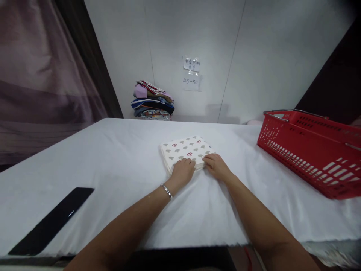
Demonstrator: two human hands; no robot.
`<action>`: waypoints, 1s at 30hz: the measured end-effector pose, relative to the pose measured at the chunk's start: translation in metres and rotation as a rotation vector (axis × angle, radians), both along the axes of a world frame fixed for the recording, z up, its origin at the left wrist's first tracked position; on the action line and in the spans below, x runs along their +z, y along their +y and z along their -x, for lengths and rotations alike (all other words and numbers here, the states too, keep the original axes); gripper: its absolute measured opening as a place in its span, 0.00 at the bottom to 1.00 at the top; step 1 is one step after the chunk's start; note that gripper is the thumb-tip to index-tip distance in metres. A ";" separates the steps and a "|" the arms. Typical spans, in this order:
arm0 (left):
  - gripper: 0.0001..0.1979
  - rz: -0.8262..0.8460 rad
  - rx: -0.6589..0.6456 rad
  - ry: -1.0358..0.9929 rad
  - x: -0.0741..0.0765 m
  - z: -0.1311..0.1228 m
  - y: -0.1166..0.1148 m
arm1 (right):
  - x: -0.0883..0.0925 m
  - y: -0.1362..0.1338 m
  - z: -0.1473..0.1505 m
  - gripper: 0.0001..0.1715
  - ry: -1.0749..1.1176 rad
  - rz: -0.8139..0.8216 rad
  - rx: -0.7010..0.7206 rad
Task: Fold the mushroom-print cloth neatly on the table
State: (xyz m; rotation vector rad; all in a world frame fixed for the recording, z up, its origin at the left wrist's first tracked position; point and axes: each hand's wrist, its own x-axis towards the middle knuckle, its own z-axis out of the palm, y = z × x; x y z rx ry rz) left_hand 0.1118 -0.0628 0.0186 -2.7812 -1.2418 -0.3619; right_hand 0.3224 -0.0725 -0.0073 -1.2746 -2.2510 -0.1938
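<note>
A folded cream cloth (186,147) with grey and red printed motifs lies flat in the middle of the white-covered table (126,150). My left hand (183,171) has its fingers curled over the near edge of the cloth, left of centre. At the near right corner, my right hand (217,166) pinches the edge between thumb and fingers. The folded layers show along the cloth's left and near sides. Both thumbs are partly hidden, and a silver bracelet (167,191) sits on my left wrist.
On the right stands a red plastic basket (310,150) with metal handles. A flat black panel (53,222) lies at the near left. Behind the table's far edge is a stack of folded fabrics (153,101). Paper signs (192,81) are taped to the wall, and a curtain (42,75) hangs left.
</note>
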 end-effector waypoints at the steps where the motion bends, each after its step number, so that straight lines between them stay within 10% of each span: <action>1: 0.10 0.002 0.002 -0.004 0.000 0.000 0.001 | 0.000 0.000 -0.001 0.19 0.002 0.000 0.004; 22: 0.09 -0.080 -0.027 -0.010 -0.009 0.003 -0.002 | -0.013 0.006 -0.009 0.24 0.185 0.031 -0.032; 30: 0.11 -0.118 -0.007 -0.104 -0.016 0.006 -0.004 | -0.028 0.013 -0.037 0.28 0.549 -0.049 -0.351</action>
